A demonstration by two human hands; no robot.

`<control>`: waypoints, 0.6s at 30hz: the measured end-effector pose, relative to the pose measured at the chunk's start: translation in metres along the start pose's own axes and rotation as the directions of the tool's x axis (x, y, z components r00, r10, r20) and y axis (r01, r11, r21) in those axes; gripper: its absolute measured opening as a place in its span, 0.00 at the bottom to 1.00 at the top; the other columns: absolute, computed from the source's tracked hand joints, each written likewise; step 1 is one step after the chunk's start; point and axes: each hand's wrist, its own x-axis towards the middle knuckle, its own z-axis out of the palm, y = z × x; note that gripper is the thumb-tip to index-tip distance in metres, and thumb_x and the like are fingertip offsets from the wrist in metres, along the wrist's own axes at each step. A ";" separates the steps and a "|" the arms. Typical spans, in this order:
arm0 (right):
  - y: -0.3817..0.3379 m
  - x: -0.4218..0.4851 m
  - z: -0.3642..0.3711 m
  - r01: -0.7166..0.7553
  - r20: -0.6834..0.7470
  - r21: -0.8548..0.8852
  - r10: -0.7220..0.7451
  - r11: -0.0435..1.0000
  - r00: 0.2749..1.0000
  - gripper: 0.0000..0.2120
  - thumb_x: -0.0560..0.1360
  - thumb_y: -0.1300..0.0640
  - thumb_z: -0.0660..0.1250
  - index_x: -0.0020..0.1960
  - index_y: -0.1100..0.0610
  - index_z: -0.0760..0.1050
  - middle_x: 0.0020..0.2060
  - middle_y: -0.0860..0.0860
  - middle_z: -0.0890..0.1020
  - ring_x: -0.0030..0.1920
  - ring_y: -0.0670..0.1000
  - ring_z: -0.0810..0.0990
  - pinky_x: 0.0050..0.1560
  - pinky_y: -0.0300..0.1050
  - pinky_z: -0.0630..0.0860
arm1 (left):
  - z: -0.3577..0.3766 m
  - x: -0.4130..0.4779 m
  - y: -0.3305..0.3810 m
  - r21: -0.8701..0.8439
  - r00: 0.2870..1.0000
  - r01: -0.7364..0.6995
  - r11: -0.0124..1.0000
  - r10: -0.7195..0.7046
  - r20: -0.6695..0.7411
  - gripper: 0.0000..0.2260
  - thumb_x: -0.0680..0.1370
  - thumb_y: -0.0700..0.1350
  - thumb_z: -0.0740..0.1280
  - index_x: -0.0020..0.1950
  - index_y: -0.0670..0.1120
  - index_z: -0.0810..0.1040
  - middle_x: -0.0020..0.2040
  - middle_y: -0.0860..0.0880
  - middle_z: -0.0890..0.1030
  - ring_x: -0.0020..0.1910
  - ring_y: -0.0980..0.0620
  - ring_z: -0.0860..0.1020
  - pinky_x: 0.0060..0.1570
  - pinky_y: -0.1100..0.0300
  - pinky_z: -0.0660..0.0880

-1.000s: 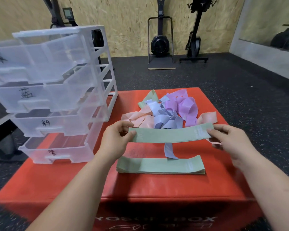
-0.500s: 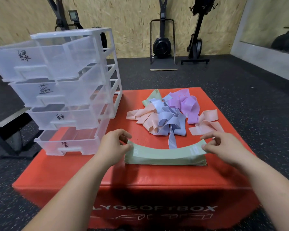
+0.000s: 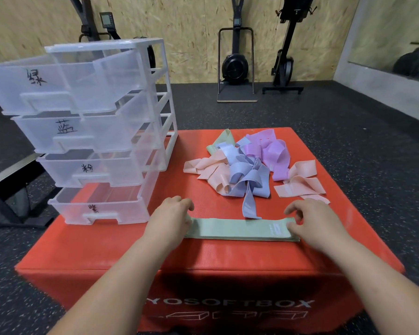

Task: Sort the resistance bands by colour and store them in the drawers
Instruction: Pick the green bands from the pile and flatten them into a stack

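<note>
Two green bands [image 3: 240,230], one just lowered, are being paired at 6 o'clock for storing, ends being pinched by left hand [image 3: 171,220] and right hand [image 3: 318,222].

Black marker characters stand on the clear drawer fronts at about ten o'clock, one on each. The top drawer [image 3: 58,85] reads 绿, the second drawer [image 3: 87,135] 蓝, the third drawer [image 3: 104,171] 粉 and the bottom drawer [image 3: 111,210] 紫. At six o'clock, pale capitals on the front of the red soft box [image 3: 228,281] read "YOSOFTBOX", with the start hidden behind a forearm. The green resistance band [image 3: 240,229] has a small tag toward its three o'clock end, too small to read.
</note>
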 end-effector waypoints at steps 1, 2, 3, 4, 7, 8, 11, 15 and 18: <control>0.001 0.002 0.000 0.001 -0.004 -0.012 -0.001 1.000 1.000 0.10 0.68 0.51 0.74 0.47 0.40 0.80 0.38 0.43 0.78 0.45 0.49 0.77 0.42 0.47 0.76 | 0.001 0.001 -0.002 0.019 1.000 -0.001 1.000 0.001 0.002 0.14 0.78 0.46 0.71 0.64 0.52 0.80 0.55 0.51 0.77 0.56 0.47 0.75 0.54 0.50 0.77; 0.003 0.003 0.000 0.007 -0.011 -0.006 -0.007 1.000 1.000 0.10 0.69 0.50 0.75 0.48 0.38 0.79 0.40 0.43 0.77 0.46 0.49 0.78 0.44 0.48 0.77 | 0.001 0.002 -0.004 0.022 1.000 -0.001 1.000 0.001 -0.005 0.14 0.78 0.47 0.72 0.64 0.53 0.80 0.56 0.51 0.77 0.57 0.46 0.74 0.55 0.49 0.77; 0.005 0.005 -0.001 0.027 -0.023 0.007 -0.026 1.000 0.999 0.10 0.69 0.48 0.75 0.48 0.37 0.79 0.42 0.42 0.77 0.47 0.48 0.78 0.47 0.50 0.79 | 0.001 0.004 -0.006 0.011 1.000 -0.005 1.000 0.005 -0.015 0.14 0.78 0.47 0.72 0.64 0.53 0.80 0.57 0.51 0.76 0.57 0.46 0.74 0.56 0.49 0.77; 0.008 0.007 -0.002 0.057 -0.028 0.018 -0.056 0.998 0.998 0.11 0.70 0.46 0.76 0.48 0.37 0.78 0.44 0.41 0.78 0.48 0.47 0.78 0.50 0.52 0.79 | 0.000 0.005 -0.008 -0.018 1.000 -0.018 1.000 0.017 -0.023 0.14 0.78 0.48 0.72 0.64 0.53 0.81 0.58 0.52 0.77 0.58 0.46 0.75 0.57 0.48 0.77; 0.014 0.009 -0.009 0.195 0.066 0.051 -0.198 0.979 0.978 0.19 0.68 0.41 0.79 0.57 0.39 0.79 0.55 0.38 0.79 0.55 0.43 0.79 0.60 0.49 0.77 | -0.004 0.007 -0.016 -0.169 0.995 -0.095 0.981 0.098 0.014 0.18 0.76 0.52 0.76 0.65 0.54 0.81 0.60 0.56 0.79 0.59 0.51 0.77 0.59 0.55 0.75; 0.015 0.008 -0.011 0.240 0.137 0.053 -0.245 0.969 0.960 0.24 0.67 0.41 0.80 0.61 0.39 0.79 0.58 0.36 0.78 0.58 0.41 0.78 0.63 0.45 0.75 | -0.006 0.007 -0.018 -0.196 0.988 -0.125 0.973 0.141 0.070 0.22 0.74 0.55 0.78 0.67 0.55 0.80 0.61 0.57 0.79 0.59 0.54 0.77 0.60 0.57 0.74; 0.017 0.009 -0.011 0.309 0.271 0.020 -0.302 0.951 0.914 0.33 0.64 0.42 0.83 0.68 0.41 0.77 0.62 0.33 0.77 0.61 0.37 0.76 0.63 0.35 0.70 | -0.005 0.006 -0.022 -0.169 0.955 -0.180 0.969 0.213 0.206 0.33 0.68 0.58 0.81 0.72 0.57 0.77 0.62 0.59 0.78 0.60 0.56 0.77 0.61 0.57 0.75; 0.019 0.013 -0.011 0.291 0.258 0.025 -0.288 0.956 0.922 0.27 0.67 0.46 0.83 0.63 0.41 0.81 0.55 0.33 0.81 0.57 0.39 0.79 0.58 0.35 0.72 | -0.003 0.007 -0.022 -0.135 0.955 -0.182 0.974 0.208 0.211 0.31 0.68 0.53 0.82 0.70 0.57 0.77 0.60 0.59 0.80 0.58 0.53 0.78 0.57 0.56 0.75; 0.020 0.015 -0.014 0.279 0.277 0.028 -0.276 0.960 0.920 0.25 0.68 0.47 0.83 0.62 0.41 0.81 0.54 0.35 0.82 0.57 0.40 0.80 0.59 0.36 0.73 | -0.004 0.008 -0.022 -0.140 0.955 -0.192 0.971 0.218 0.202 0.29 0.68 0.53 0.82 0.67 0.57 0.79 0.57 0.60 0.79 0.56 0.53 0.78 0.53 0.57 0.74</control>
